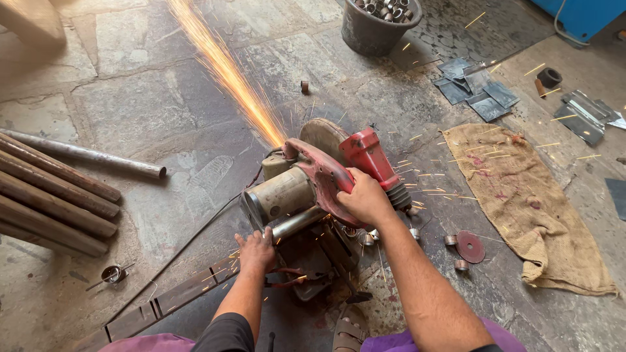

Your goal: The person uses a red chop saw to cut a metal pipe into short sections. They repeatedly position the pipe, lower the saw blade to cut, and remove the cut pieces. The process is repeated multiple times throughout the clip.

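Note:
A red chop saw [313,179] sits on the stone floor, throwing a long stream of sparks [225,68] up and to the left. My right hand [365,197] is closed around the saw's red handle, pressing it down. My left hand [256,249] rests on a metal pipe [297,223] lying under the saw's blade, holding it at the near end. The blade itself is mostly hidden by the guard and motor housing. Short cut pipe rings [369,236] lie beside the saw's base.
Several long rusty pipes [55,195] lie at the left. A dark bucket [380,23] of cut pipe pieces stands at the top. A burlap sack [521,202], metal sheet offcuts [479,88], a worn red cutting disc [470,246] and a flat steel bar [176,293] lie around. My sandalled foot [350,331] is below the saw.

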